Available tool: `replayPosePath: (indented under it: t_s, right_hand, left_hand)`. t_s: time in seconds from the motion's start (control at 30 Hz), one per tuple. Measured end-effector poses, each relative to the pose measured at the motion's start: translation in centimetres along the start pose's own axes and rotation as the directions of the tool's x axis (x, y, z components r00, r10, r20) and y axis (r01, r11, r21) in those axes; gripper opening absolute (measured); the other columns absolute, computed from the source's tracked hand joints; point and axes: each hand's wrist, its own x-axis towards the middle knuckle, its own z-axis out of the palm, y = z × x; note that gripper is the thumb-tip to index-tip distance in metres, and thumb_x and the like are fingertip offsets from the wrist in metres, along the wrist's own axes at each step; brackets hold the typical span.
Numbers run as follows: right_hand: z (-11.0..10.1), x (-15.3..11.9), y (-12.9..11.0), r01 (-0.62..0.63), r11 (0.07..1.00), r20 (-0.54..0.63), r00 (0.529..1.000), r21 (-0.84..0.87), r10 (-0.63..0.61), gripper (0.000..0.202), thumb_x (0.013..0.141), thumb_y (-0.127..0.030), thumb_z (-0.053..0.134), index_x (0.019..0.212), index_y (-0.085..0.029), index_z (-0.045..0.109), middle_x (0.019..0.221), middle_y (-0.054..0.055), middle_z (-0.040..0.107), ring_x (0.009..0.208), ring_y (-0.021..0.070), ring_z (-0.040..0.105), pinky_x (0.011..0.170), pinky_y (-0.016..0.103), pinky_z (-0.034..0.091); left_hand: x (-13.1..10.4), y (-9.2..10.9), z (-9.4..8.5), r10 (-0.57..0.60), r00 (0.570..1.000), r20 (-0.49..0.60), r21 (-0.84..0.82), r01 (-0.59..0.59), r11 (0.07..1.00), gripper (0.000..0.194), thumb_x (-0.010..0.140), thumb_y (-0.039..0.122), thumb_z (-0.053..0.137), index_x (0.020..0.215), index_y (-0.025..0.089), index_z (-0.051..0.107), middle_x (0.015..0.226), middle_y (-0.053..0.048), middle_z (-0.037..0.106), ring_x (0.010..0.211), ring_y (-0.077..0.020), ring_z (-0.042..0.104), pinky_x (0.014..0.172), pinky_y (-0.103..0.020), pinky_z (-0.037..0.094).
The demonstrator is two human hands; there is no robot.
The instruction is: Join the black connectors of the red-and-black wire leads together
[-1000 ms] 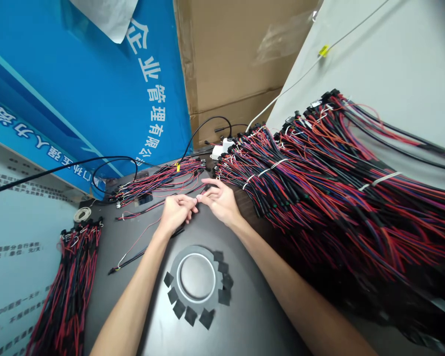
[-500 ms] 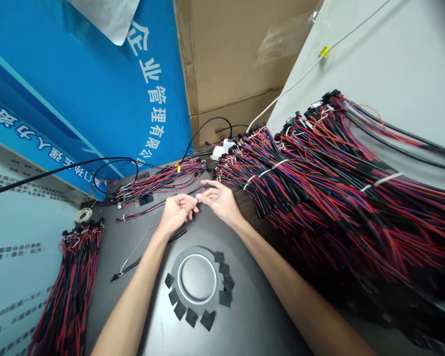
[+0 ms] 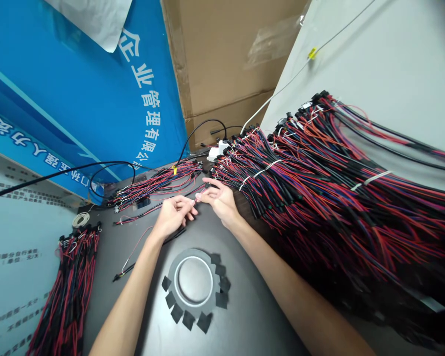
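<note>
My left hand (image 3: 175, 213) is closed in a pinch, with fingers curled, on what looks like a thin red wire. My right hand (image 3: 219, 200) pinches close to the same spot with thumb and forefinger; the tiny part between the fingertips is mostly hidden. A small dark connector end (image 3: 207, 185) shows at the right hand's upper fingers. Under my left forearm lies a black-sleeved cable (image 3: 174, 237). Its connector (image 3: 116, 278) and a loose thin red wire (image 3: 137, 247) reach out on the left. One red and black wire harness (image 3: 141, 215) lies just beyond my left hand.
A round disc (image 3: 194, 279) edged with several black tape pieces (image 3: 188, 320) sits on the grey table (image 3: 244, 306). Tied harness bundles (image 3: 300, 173) are heaped on the right. More harnesses lie at the back (image 3: 163, 177) and left (image 3: 68, 282), near a white coil (image 3: 80, 220).
The view has shifted slightly, so the surroundings sit a little further left. My fingertips have drawn slightly apart, and the hands otherwise keep their pinching pose.
</note>
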Motion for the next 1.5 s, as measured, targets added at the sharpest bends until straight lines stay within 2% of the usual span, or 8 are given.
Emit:
replayPosePath:
  t_s: [0.23, 0.4, 0.5, 0.63, 0.73, 0.97, 1.17, 1.5]
  right_hand:
    - [0.0, 0.1, 0.1, 0.027, 0.999, -0.029, 0.999, 0.024, -0.026, 0.075, 0.05, -0.033, 0.087, 0.116, -0.014, 0.056, 0.061, -0.004, 0.066, 0.065, 0.0154, 0.068, 0.08, 0.031, 0.054]
    - [0.0, 0.1, 0.5, 0.032, 0.999, 0.024, 0.999, -0.005, -0.032, 0.074, 0.051, -0.034, 0.087, 0.114, -0.014, 0.055, 0.065, -0.002, 0.069, 0.067, 0.0158, 0.069, 0.076, 0.03, 0.055]
    - [0.0, 0.2, 0.6, 0.039, 0.999, 0.04, 0.998, -0.014, -0.039, 0.074, 0.052, -0.038, 0.086, 0.115, -0.015, 0.054, 0.066, -0.001, 0.069, 0.068, 0.017, 0.07, 0.072, 0.03, 0.055]
    - [-0.1, 0.2, 0.5, 0.024, 1.0, 0.043, 0.999, -0.007, -0.024, 0.076, 0.052, -0.04, 0.087, 0.116, -0.015, 0.054, 0.067, -0.001, 0.07, 0.065, 0.0167, 0.069, 0.066, 0.029, 0.055]
    - [-0.1, 0.1, 0.4, 0.023, 1.0, 0.033, 0.999, -0.003, -0.023, 0.075, 0.05, -0.039, 0.088, 0.114, -0.015, 0.056, 0.068, -0.001, 0.07, 0.064, 0.0155, 0.069, 0.071, 0.029, 0.056]
    - [-0.3, 0.2, 0.5, 0.018, 1.0, 0.056, 0.998, 0.008, -0.018, 0.07, 0.053, -0.037, 0.087, 0.112, -0.015, 0.057, 0.068, -0.001, 0.07, 0.068, 0.0162, 0.071, 0.077, 0.031, 0.057]
    - [-0.5, 0.2, 0.6, 0.031, 0.999, 0.092, 0.995, -0.028, -0.028, 0.067, 0.054, -0.037, 0.087, 0.111, -0.015, 0.059, 0.068, 0.0, 0.07, 0.07, 0.0172, 0.071, 0.077, 0.031, 0.057]
    - [-0.4, 0.3, 1.0, 0.078, 0.992, 0.071, 0.995, -0.098, -0.071, 0.062, 0.053, -0.036, 0.087, 0.105, -0.016, 0.06, 0.068, 0.0, 0.071, 0.066, 0.0177, 0.071, 0.07, 0.029, 0.056]
  left_hand:
    - [-0.4, 0.1, -1.1, -0.011, 1.0, 0.023, 0.094, 0.009, 0.996, 0.029, 0.07, 0.04, 0.073, 0.077, 0.013, 0.063, 0.07, -0.008, 0.072, 0.042, -0.0087, 0.051, 0.036, -0.02, 0.033]
    - [-0.2, -0.1, -0.9, 0.027, 0.997, -0.068, 0.105, -0.02, 0.994, 0.019, 0.067, 0.03, 0.07, 0.074, 0.013, 0.066, 0.056, -0.003, 0.066, 0.041, -0.0059, 0.04, 0.039, -0.018, 0.025]
    - [-0.2, -0.1, -0.8, 0.018, 0.995, -0.102, 0.091, -0.009, 0.996, 0.02, 0.065, 0.03, 0.07, 0.074, 0.013, 0.067, 0.055, -0.001, 0.064, 0.042, -0.0058, 0.039, 0.041, -0.019, 0.023]
    - [-0.2, -0.2, -0.8, -0.019, 0.998, -0.055, 0.013, 0.02, 1.0, 0.025, 0.066, 0.035, 0.071, 0.077, 0.014, 0.066, 0.055, 0.0, 0.062, 0.041, -0.0044, 0.033, 0.04, -0.019, 0.02]
    - [-0.4, 0.0, -0.8, -0.043, 0.999, -0.023, -0.027, 0.042, 0.999, 0.027, 0.067, 0.037, 0.071, 0.079, 0.014, 0.065, 0.057, 0.001, 0.062, 0.04, -0.0038, 0.031, 0.04, -0.019, 0.019]
    - [-0.3, 0.2, -1.0, -0.048, 0.998, 0.044, -0.007, 0.049, 0.999, 0.032, 0.073, 0.044, 0.07, 0.081, 0.013, 0.066, 0.066, -0.003, 0.067, 0.045, -0.0066, 0.044, 0.039, -0.019, 0.028]
    - [-0.1, 0.1, -2.0, -0.012, 0.988, 0.152, 0.016, 0.01, 1.0, 0.039, 0.073, 0.051, 0.072, 0.078, 0.013, 0.065, 0.073, -0.009, 0.071, 0.055, -0.0115, 0.058, 0.048, -0.022, 0.042]
    - [-0.3, 0.2, -2.4, 0.048, 0.992, 0.115, 0.222, -0.073, 0.972, 0.043, 0.08, 0.057, 0.064, 0.079, 0.014, 0.064, 0.079, -0.012, 0.074, 0.067, -0.0171, 0.065, 0.062, -0.028, 0.047]
